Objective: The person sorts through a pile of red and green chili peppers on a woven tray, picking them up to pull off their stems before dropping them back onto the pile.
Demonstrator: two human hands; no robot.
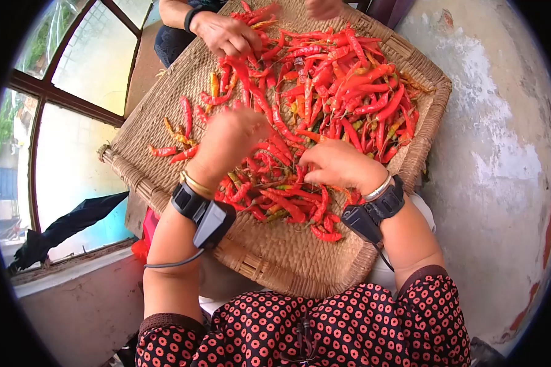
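A large woven tray [288,251] holds a heap of red chili peppers [373,92], with a looser spread of peppers toward its near side and left. My left hand [232,140], smeared by motion, is above the peppers left of the middle; whether it holds anything cannot be made out. To its right, my right hand [343,165] rests low over the peppers with its fingers bent down and pressed together. Its fingertips are among the peppers, and what they hold, if anything, is hidden.
Across the tray another person's hand [226,33], with a dark wristband, touches peppers; that person's other hand [324,7] is at the top edge. A framed window [92,79] and a dark folded umbrella [73,226] are at left, a worn wall [477,153] at right.
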